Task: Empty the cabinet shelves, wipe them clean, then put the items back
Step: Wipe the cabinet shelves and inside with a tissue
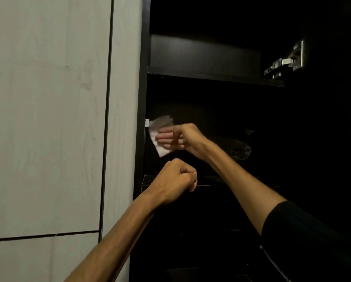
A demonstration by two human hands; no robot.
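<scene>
The black cabinet stands open in front of me, very dark inside. My right hand (180,138) reaches into the middle compartment and presses a white cloth (160,129) with straight fingers against the cabinet's left inner wall (144,110). My left hand (176,178) is curled into a fist holding nothing, hovering just in front of the lower shelf's front edge (231,183). An upper shelf (211,77) spans the cabinet above my hands.
A dark, speckled object (239,149) lies dimly on the shelf behind my right wrist. A metal door hinge (284,62) sits on the right wall at the top. A pale wood-grain panel (48,119) fills the left side.
</scene>
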